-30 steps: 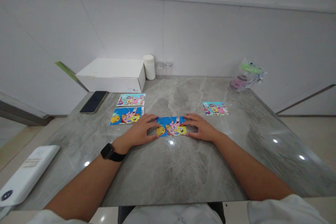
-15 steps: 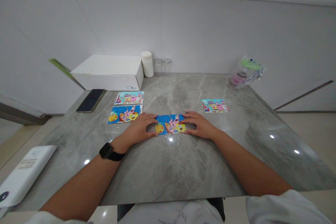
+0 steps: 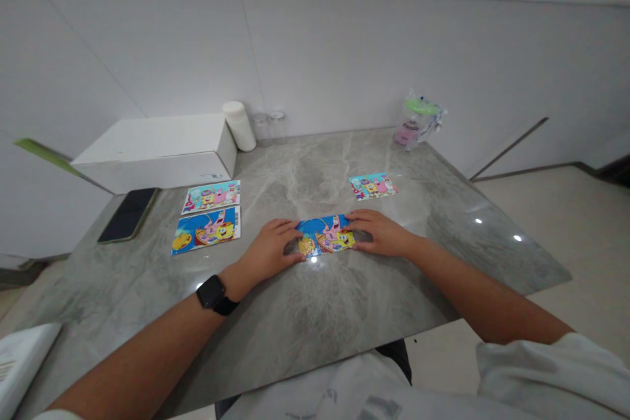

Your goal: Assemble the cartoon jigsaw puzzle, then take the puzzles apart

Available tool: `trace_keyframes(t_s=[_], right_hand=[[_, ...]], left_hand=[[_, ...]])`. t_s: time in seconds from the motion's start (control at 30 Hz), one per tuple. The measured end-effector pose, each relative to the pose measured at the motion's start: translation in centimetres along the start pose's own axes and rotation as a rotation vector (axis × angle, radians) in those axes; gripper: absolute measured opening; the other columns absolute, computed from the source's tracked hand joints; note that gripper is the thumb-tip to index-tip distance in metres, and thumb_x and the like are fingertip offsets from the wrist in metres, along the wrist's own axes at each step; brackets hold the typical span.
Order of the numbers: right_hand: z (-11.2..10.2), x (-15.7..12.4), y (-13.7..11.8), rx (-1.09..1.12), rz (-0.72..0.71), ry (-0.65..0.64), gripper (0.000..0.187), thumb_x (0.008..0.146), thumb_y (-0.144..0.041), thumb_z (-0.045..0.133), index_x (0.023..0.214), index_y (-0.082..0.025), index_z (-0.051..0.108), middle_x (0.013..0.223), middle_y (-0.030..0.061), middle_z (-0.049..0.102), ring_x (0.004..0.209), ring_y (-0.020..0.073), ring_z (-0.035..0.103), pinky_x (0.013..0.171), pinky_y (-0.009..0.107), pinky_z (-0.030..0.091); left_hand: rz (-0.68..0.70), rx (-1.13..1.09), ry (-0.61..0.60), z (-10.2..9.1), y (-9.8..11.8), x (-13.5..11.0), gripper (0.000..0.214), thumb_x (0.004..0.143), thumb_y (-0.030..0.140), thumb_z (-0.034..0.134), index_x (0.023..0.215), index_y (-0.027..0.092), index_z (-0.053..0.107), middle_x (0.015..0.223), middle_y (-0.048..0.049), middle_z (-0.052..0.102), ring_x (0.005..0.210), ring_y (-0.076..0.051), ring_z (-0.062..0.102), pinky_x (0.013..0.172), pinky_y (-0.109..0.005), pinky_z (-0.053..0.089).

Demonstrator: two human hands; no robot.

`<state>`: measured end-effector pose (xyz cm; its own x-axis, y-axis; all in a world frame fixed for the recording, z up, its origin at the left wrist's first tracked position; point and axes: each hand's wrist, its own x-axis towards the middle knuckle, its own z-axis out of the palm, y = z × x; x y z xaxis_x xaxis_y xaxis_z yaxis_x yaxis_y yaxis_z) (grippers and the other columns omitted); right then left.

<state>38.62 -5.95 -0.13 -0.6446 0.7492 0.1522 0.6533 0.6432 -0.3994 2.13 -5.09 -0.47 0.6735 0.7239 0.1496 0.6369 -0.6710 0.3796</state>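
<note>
Gripped the blue card (image 3: pixel 322 235) with left hand (image 3: pixel 268 249) at nine o'clock, right hand (image 3: pixel 382 234) at three! Seemingly steadied it; next needed even pressure.

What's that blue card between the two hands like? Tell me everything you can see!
The blue card is a thin rectangle that looks like shiny paper. Its printed picture shows a pink starfish character and a yellow square character on the right, with a yellow shape at the lower left. It lies picture-up on the gray table, looking flat and slightly slanted. The left hand touches its left end and the right hand its right end.
</note>
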Motion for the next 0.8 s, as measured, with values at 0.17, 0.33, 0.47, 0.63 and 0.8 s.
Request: trace_keyframes(t_s=[0.17, 0.33, 0.47, 0.63, 0.8], right_hand=[[-1.7, -4.7, 1.5, -0.04, 0.105, 0.011, 0.047, 0.089, -0.044, 0.078, 0.133, -0.029, 0.074, 0.149, 0.0121, 0.065, 0.137, 0.0313, 0.061, 0.12, 0.052, 0.043], [-3.5, -9.1, 4.6, -0.061, 0.181, 0.043, 0.048, 0.087, -0.04, 0.078, 0.134, -0.029, 0.074, 0.149, 0.011, 0.066, 0.135, 0.0309, 0.063, 0.119, 0.052, 0.045], [-4.6, -11.6, 7.9, -0.112, 0.201, 0.051, 0.051, 0.086, -0.039, 0.076, 0.136, -0.03, 0.074, 0.149, 0.0095, 0.065, 0.136, 0.0333, 0.062, 0.119, 0.056, 0.045], [-5.8, -11.9, 10.7, -0.193, 0.232, 0.005, 0.054, 0.085, -0.035, 0.073, 0.14, -0.03, 0.072, 0.15, 0.0083, 0.065, 0.136, 0.0349, 0.062, 0.12, 0.057, 0.043], [-6.3, -11.1, 11.6, -0.26, 0.248, -0.054, 0.057, 0.087, -0.033, 0.069, 0.143, -0.027, 0.07, 0.15, 0.008, 0.065, 0.138, 0.0353, 0.061, 0.12, 0.056, 0.044]], left_hand=[[0.07, 0.025, -0.039, 1.9, 3.3, 3.8, 0.051, 0.086, 0.053, 0.081, 0.127, 0.024, 0.073, 0.151, -0.0137, 0.063, 0.138, -0.036, 0.058, 0.12, -0.056, 0.041], [0.122, 0.038, -0.064, 4.4, 6.8, 8.2, 0.051, 0.09, 0.056, 0.076, 0.128, 0.023, 0.073, 0.149, -0.0136, 0.064, 0.138, -0.034, 0.058, 0.119, -0.052, 0.042], [0.134, 0.103, -0.06, 5.8, 9.5, 11.2, 0.047, 0.093, 0.055, 0.072, 0.127, 0.023, 0.074, 0.151, -0.012, 0.063, 0.133, -0.034, 0.06, 0.115, -0.051, 0.043], [0.114, 0.169, -0.053, 6.5, 11.4, 13.7, 0.045, 0.095, 0.055, 0.069, 0.125, 0.022, 0.074, 0.145, -0.0117, 0.067, 0.127, -0.036, 0.061, 0.108, -0.052, 0.046], [0.103, 0.199, -0.038, 6.9, 11.7, 14.8, 0.042, 0.097, 0.053, 0.067, 0.123, 0.02, 0.075, 0.141, -0.0117, 0.07, 0.123, -0.035, 0.062, 0.105, -0.051, 0.048]])
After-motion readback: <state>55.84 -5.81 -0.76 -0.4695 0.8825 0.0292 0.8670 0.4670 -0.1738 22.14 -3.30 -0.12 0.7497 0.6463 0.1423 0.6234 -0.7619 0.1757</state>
